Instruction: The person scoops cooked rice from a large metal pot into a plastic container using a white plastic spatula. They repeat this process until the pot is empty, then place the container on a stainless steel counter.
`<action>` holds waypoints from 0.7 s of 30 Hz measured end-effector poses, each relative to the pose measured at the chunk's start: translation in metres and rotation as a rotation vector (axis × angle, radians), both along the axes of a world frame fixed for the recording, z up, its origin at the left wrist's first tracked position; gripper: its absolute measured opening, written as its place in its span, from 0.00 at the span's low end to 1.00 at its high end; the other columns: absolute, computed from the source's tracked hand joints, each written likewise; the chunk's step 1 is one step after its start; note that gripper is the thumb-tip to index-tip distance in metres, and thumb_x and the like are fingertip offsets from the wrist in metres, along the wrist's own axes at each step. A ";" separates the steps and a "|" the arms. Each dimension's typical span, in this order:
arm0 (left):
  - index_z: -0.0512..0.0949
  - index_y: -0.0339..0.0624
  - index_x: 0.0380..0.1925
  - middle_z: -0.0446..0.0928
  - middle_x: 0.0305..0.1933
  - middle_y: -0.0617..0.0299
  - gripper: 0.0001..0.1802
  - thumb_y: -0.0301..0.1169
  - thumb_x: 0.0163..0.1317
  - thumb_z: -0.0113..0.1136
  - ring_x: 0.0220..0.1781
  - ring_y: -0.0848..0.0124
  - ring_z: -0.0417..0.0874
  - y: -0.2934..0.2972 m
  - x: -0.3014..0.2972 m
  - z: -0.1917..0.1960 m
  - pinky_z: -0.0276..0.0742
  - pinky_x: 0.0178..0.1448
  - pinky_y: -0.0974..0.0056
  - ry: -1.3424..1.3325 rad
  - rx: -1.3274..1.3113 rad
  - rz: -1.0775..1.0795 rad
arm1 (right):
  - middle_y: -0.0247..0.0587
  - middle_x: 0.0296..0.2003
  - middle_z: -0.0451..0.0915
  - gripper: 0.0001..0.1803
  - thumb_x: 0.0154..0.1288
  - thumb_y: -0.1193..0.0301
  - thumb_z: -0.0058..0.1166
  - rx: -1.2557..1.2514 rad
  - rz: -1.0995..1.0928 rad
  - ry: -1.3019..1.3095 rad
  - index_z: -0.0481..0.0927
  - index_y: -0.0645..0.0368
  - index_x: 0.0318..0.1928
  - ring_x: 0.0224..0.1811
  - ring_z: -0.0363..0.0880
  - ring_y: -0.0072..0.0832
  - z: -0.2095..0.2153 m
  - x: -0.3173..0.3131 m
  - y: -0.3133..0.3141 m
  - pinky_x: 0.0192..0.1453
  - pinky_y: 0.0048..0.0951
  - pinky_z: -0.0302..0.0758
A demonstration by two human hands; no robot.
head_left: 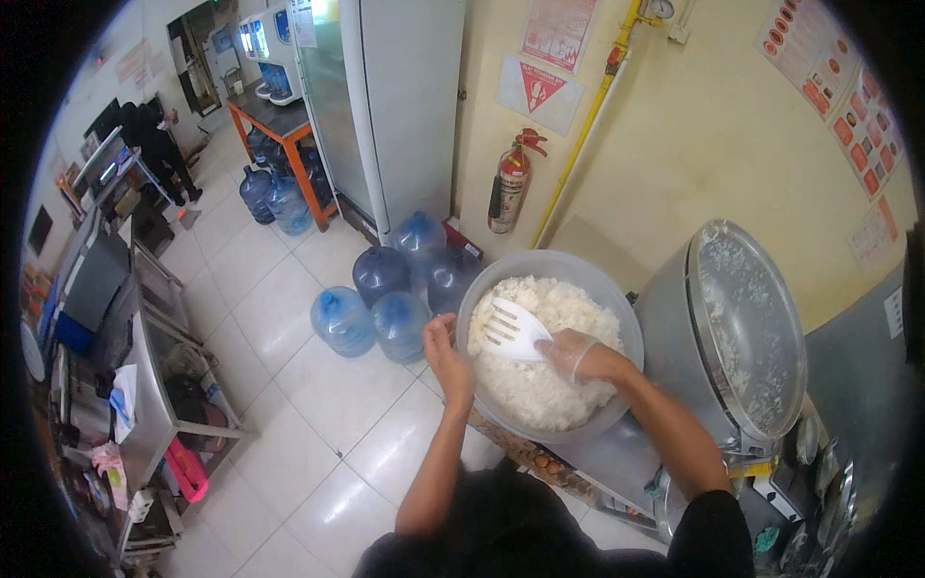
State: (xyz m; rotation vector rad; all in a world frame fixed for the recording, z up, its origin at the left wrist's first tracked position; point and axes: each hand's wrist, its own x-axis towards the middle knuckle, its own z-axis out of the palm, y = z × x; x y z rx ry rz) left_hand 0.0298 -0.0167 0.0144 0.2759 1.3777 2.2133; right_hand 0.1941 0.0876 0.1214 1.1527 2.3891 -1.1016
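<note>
A round grey tub (pixel 631 332) full of cooked white rice (pixel 549 395) stands in front of me, right of the middle. My right hand (pixel 576 354), in a thin clear plastic glove, is closed round the handle of a white slotted rice paddle (pixel 515 332). The paddle's broad blade lies on top of the rice, pointing left. My left hand (pixel 450 366), bare, is at the tub's left rim, with its fingers curled against the outside wall. Part of its grip is hidden by the tub's edge.
A large metal rice pot (pixel 674 318) stands right of the tub, its tilted lid (pixel 752 328) speckled with rice. Several blue water jugs (pixel 400 323) sit on the floor at left. Beyond are a fridge (pixel 405 106), a fire extinguisher (pixel 509 183), a steel table (pixel 154 405) and a person (pixel 154 144).
</note>
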 end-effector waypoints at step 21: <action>0.73 0.37 0.42 0.75 0.44 0.58 0.24 0.49 0.76 0.38 0.49 0.67 0.75 0.002 -0.003 -0.003 0.69 0.57 0.62 0.126 -0.060 -0.025 | 0.33 0.33 0.74 0.18 0.68 0.55 0.55 1.035 -0.588 0.190 0.77 0.57 0.46 0.28 0.76 0.25 0.113 0.353 -0.021 0.29 0.28 0.74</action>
